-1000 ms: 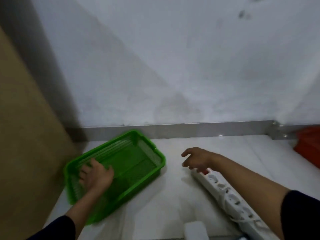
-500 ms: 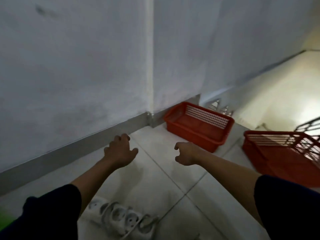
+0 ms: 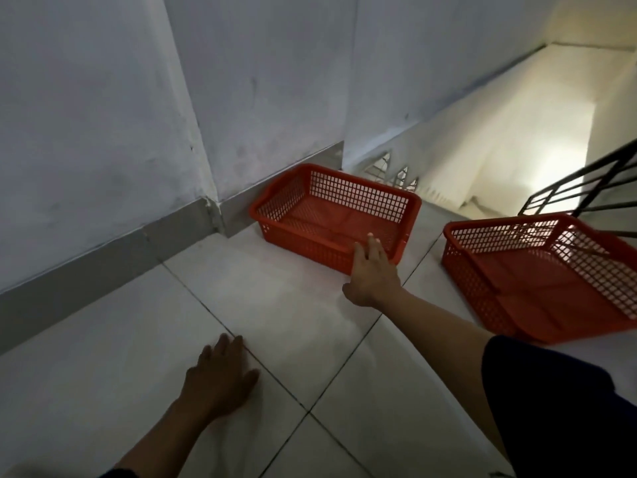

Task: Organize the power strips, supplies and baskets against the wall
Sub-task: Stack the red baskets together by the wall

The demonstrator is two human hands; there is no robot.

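Reaching right hand (image 3: 374, 274), fingers spread, touching near rim of red basket (image 3: 331, 215) beside wall, left hand (image 3: 220, 381) flat, open on tiled floor (image 3: 103, 374).

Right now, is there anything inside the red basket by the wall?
The red basket by the wall looks empty; its bare mesh bottom shows. The right hand reaching over the near rim hides one small corner.
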